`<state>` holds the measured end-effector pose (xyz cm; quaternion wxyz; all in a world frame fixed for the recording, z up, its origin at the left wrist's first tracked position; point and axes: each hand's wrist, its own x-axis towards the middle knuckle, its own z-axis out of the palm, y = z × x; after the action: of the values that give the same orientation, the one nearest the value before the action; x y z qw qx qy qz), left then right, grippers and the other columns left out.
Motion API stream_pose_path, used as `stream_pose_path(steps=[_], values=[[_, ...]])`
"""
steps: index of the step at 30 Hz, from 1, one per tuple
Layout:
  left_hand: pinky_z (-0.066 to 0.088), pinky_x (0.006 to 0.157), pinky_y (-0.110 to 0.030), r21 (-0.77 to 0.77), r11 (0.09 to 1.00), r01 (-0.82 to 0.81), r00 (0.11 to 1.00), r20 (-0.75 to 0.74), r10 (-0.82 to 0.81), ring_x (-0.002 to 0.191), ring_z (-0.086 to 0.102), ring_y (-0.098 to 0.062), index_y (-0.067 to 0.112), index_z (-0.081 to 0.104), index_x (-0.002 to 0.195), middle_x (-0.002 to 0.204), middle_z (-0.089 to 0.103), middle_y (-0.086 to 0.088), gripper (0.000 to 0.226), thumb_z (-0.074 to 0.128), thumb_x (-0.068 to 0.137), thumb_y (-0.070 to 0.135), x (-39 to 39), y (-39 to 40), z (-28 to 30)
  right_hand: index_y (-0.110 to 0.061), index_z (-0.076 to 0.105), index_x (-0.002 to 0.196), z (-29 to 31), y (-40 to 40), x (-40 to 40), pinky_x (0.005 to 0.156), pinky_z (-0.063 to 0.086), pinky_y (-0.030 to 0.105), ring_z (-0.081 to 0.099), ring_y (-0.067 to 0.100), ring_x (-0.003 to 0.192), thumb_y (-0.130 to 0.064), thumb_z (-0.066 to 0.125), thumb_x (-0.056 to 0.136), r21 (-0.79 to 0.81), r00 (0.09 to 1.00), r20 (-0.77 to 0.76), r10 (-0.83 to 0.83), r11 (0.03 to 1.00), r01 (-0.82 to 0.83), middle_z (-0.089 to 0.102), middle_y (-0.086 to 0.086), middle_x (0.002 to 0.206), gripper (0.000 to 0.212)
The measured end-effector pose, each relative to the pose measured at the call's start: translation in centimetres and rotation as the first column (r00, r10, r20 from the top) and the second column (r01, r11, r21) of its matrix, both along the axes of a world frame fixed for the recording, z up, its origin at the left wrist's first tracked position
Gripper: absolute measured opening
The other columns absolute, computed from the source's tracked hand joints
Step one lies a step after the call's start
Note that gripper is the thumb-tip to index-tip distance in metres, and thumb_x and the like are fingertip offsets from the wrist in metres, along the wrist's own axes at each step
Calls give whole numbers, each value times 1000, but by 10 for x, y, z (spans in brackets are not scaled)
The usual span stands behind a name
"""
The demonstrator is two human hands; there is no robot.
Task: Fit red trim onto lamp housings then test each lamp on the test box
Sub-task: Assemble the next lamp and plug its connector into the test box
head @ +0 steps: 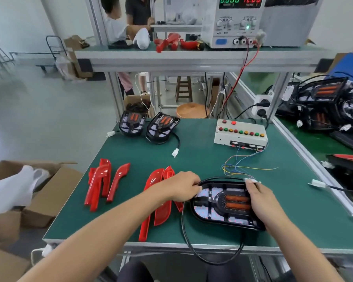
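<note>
Lamp housing (222, 206) lies flat on green desk (192, 155) near front edge, long axis running left-right, amber strips toward right end. Left hand (183, 187) grip curled on housing's upper-left rim; right hand (263, 197) grip curled over right end, by white connector (252, 181). Red trim pcs (161, 200) just left of housing. Test box (240, 134) behind, well apart.

Both hands (183, 187) gripping lamp housing (222, 208) on green table (192, 151), red trim (99, 183) left, test box (240, 133) behind

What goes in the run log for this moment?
left hand grips lamp | right hand grips lamp | trim on mat, unfitted | test box untouched
</note>
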<state>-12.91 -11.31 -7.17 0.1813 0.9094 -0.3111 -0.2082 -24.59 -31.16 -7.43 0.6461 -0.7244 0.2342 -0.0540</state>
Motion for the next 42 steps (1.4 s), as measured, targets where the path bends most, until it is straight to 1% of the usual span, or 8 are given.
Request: stream_pose_path(steps=[5, 7, 10, 18, 27, 34, 38, 42], values=[[43, 73, -40, 44, 999, -17, 991, 137, 10, 77, 52, -31, 10, 47, 72, 73, 52, -9, 42, 43, 108, 30, 4, 14, 10, -6, 56, 78, -5, 4, 19, 43, 44, 9, 62, 0, 42, -19, 38, 110, -166, 997, -72, -24, 986, 12, 65, -9, 46, 39], [47, 81, -43, -69, 990, -120, 943, 304, 135, 86, 56, -35, 11, 51, 75, 82, 57, -10, 36, 45, 106, 28, 5, 25, 11, -9, 60, 78, -12, 4, 21, 68, 52, 25, 68, 14, 66, -30, 42, 109, -299, 995, -87, -44, 954, 16, 74, 5, 74, 41], [49, 73, -40, -175, 919, -354, 810, 434, 395, 89, 62, -40, 10, 62, 85, 88, 68, -10, 28, 53, 98, 33, 14, 42, 13, -15, 60, 75, -18, 1, 23, 70, 41, 36, 60, 23, 79, -48, 42, 105, -391, 989, -124, -85, 920, 30, 66, 9, 88, 48], [39, 64, -31, 97, 832, -547, 809, 318, 495, 73, 51, -30, 17, 44, 68, 68, 46, 1, 43, 67, 82, 51, 25, 38, -4, -4, 66, 90, -17, -15, 9, 72, 39, 37, 62, 28, 88, -59, 41, 101, -448, 988, -49, -148, 887, 111, 70, 8, 89, 61], [37, 52, -31, -196, 792, -578, 764, 209, 610, 57, 44, -27, 7, 43, 56, 55, 46, -7, 40, 59, 83, 31, 28, 54, 39, 2, 64, 92, -7, -19, -4, 69, 42, 35, 62, 34, 90, -52, 46, 102, -496, 983, 102, -150, 849, 181, 69, 16, 89, 58], [55, 64, -23, -847, 509, -153, 840, 160, 519, 60, 70, -9, 22, 68, 87, 68, 74, 6, 12, 68, 96, 31, -21, 21, 101, -20, 74, 81, 35, 17, -8, 51, 42, 16, 51, 8, 54, -32, 60, 101, -193, 941, 338, -29, 976, 99, 63, 0, 62, 27], [56, 67, -30, -636, 656, 408, 592, 731, 341, 74, 67, -18, 9, 68, 102, 86, 72, 0, 13, 73, 95, 19, -54, -9, 67, -9, 79, 85, 64, 25, 1, 42, 36, 19, 55, 12, 51, -34, 59, 101, 199, 965, 263, 2, 978, -57, 69, 6, 66, 36], [57, 60, -40, -480, 697, 533, 460, 856, 237, 77, 68, -31, 2, 69, 112, 94, 73, -11, 20, 73, 95, 11, -62, -27, 27, -13, 76, 72, 73, 12, 7, 44, 39, 17, 54, 9, 50, -30, 68, 95, 151, 975, 147, 164, 971, -186, 61, -1, 59, 30]])
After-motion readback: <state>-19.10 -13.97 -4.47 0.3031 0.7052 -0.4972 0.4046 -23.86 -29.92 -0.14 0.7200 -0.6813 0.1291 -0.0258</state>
